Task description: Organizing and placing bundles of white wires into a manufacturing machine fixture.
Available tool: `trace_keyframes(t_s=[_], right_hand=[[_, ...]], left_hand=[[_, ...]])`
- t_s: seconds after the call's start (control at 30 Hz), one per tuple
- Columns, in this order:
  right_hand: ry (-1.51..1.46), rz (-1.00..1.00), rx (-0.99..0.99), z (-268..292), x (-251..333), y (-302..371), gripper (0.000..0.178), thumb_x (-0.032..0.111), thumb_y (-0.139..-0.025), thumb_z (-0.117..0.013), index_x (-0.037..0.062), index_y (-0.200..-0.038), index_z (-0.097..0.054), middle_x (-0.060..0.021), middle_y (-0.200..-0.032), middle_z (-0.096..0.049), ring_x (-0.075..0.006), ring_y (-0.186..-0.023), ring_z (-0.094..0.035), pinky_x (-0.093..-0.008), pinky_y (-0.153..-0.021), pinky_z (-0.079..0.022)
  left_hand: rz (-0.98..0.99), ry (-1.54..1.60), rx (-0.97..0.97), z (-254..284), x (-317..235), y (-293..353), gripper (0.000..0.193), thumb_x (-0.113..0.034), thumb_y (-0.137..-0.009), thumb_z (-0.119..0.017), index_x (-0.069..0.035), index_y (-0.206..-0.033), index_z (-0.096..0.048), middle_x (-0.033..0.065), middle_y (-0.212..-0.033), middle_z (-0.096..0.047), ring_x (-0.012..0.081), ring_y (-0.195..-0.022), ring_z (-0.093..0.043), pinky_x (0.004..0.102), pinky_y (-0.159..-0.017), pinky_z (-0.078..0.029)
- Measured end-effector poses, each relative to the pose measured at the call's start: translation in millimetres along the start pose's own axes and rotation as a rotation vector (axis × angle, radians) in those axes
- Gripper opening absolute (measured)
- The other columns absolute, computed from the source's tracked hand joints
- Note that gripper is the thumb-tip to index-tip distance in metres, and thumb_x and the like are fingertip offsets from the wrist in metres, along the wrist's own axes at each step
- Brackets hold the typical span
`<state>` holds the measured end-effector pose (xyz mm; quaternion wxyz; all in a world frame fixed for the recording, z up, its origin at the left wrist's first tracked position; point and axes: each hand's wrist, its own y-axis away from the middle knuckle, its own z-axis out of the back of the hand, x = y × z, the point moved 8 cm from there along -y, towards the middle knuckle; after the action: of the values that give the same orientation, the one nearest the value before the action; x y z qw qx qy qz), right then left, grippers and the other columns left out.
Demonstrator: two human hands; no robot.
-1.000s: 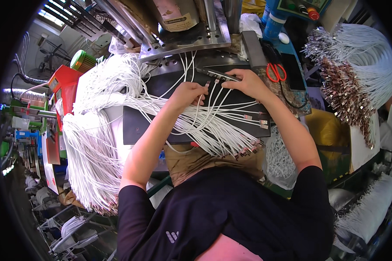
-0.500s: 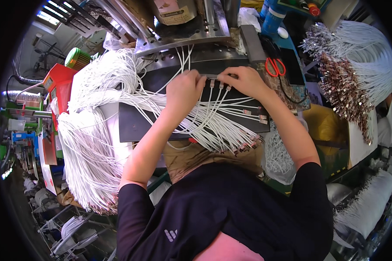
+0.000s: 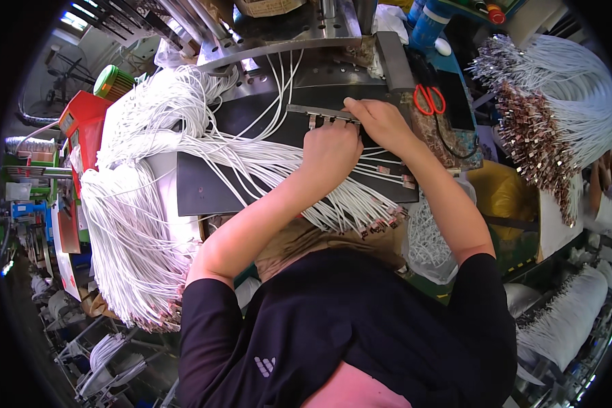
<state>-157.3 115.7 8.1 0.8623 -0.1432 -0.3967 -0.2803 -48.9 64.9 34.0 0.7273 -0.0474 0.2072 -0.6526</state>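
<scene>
A slim grey metal bar with small cable connectors along its near edge is held over the black work board. My right hand is closed on the bar's right end, thumb on top. My left hand is closed just below the bar, its curled fingers at the connectors and hiding most of their white cables. Beneath and beside my left hand lies a thick bundle of white cables, its connector ends fanned out towards my lap.
A steel press stands at the back, with a few cables running under it. Red-handled scissors lie beyond my right hand. Heaps of white cables fill the left side; another large bundle hangs at the right.
My left hand has moved right, from the bar's left end to the connectors below it. The bar's left part is now uncovered. My right hand stays at its right end.
</scene>
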Motion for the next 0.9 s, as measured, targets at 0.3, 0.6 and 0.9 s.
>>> trace_keyframes(t_s=[0.3,0.6,0.9], right_hand=[[0.265,0.427,-0.503,23.8,40.8,-54.4,0.031,0.03,-0.098,-0.055,0.004,-0.101,-0.071,-0.0173,-0.092,-0.065,-0.037,-0.103,-0.059,-0.0445,-0.084,-0.048],[0.496,0.616,-0.745,16.7,-28.4,-249.3,0.034,0.024,-0.093,-0.058,-0.0013,-0.114,-0.062,-0.0225,-0.11,-0.065,-0.0347,-0.104,-0.061,-0.0457,-0.091,-0.048],[0.403,0.62,-0.65,13.5,-19.8,-260.3,0.022,0.02,-0.094,-0.056,0.0012,-0.102,-0.063,-0.0175,-0.094,-0.064,-0.0321,-0.088,-0.06,-0.0426,-0.08,-0.049]], left_hand=[[0.046,-0.157,-0.294,68.5,94.2,-51.8,0.03,-0.038,-0.093,-0.061,-0.009,-0.086,-0.067,0.012,-0.082,-0.068,0.0346,-0.076,-0.067,0.0443,-0.066,-0.054],[0.034,-0.202,0.038,-13.0,141.8,-112.6,0.035,-0.035,-0.095,-0.054,-0.005,-0.085,-0.068,0.0195,-0.079,-0.069,0.0391,-0.076,-0.068,0.0489,-0.071,-0.054],[-0.233,-0.025,-0.042,63.4,94.4,-63.8,0.021,-0.025,-0.086,-0.059,-0.007,-0.079,-0.067,0.0107,-0.082,-0.067,0.0319,-0.08,-0.068,0.0438,-0.069,-0.055]])
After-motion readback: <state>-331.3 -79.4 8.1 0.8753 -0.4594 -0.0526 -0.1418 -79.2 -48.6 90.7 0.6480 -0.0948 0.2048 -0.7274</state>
